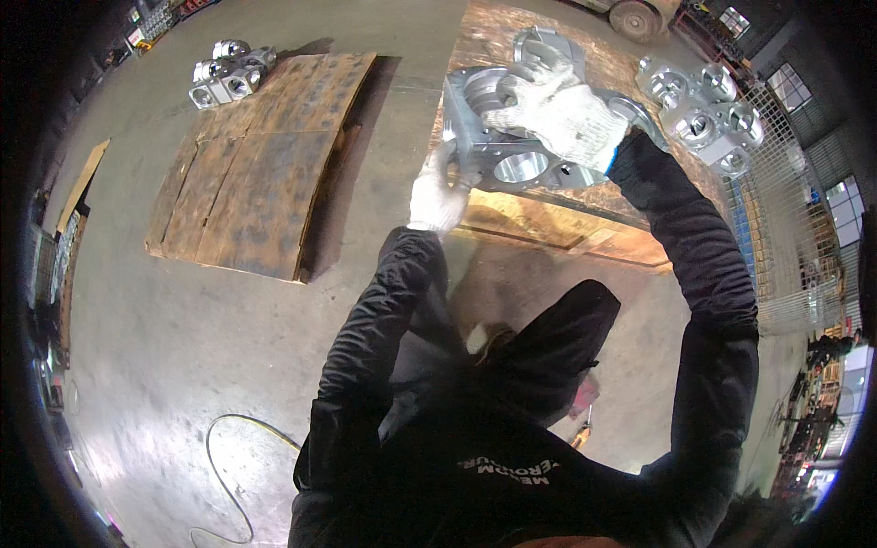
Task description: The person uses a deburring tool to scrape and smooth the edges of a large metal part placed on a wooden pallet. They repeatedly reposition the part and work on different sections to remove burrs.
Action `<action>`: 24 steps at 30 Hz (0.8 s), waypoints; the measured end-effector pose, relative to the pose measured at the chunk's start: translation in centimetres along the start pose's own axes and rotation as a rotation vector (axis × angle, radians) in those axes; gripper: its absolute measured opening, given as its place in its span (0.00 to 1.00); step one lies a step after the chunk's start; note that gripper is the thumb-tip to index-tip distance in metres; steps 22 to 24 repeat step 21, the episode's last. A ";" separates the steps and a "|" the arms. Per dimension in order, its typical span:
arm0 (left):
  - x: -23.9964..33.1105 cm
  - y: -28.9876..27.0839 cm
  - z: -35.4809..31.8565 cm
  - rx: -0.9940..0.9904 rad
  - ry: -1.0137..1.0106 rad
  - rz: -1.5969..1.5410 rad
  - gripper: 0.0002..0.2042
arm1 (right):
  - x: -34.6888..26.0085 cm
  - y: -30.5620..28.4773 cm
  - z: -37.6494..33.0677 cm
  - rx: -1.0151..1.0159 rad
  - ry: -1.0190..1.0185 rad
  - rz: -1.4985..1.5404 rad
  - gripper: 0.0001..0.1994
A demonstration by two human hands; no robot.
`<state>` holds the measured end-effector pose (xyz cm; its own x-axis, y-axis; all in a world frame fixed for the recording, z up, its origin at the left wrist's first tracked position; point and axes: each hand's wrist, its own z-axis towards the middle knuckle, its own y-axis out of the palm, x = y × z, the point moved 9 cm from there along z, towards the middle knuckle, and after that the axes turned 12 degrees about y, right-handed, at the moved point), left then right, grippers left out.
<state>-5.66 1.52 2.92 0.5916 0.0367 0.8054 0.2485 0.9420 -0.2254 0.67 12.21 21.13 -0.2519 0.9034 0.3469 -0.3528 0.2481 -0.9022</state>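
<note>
A silvery machined metal housing (pixel 523 168) with large round bores stands at the near edge of a wooden board-topped crate (pixel 493 32). My left hand (pixel 440 194), in a white knit glove, grips its near left corner, with thumb and fingers on either side of the edge. Across the top of the housing lies my right hand (pixel 562 110), gloved the same way with a blue cuff edge, its fingers apart and reaching left over a bore. Whatever is beneath that palm is hidden. Just behind it is another round metal part (pixel 539 41).
More metal housings (pixel 703 119) sit at the crate's right end, beside a wire mesh cage (pixel 790 210). To the left, a low wooden platform (pixel 256 169) has similar housings (pixel 233 73) at its far corner. A hose (pixel 212 438) curls on the concrete floor. A vehicle wheel (pixel 635 20) shows far off.
</note>
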 end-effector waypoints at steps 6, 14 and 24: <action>-0.3 0.0 -0.1 -0.038 -0.030 -0.014 0.27 | -0.8 0.9 1.5 0.114 -0.165 0.023 0.15; 1.2 0.3 0.2 -0.051 -0.091 -0.005 0.28 | 0.0 1.7 1.9 0.263 -0.239 0.062 0.16; 2.3 1.1 0.3 0.064 -0.248 0.283 0.39 | 1.8 6.3 3.0 0.072 -0.289 0.186 0.17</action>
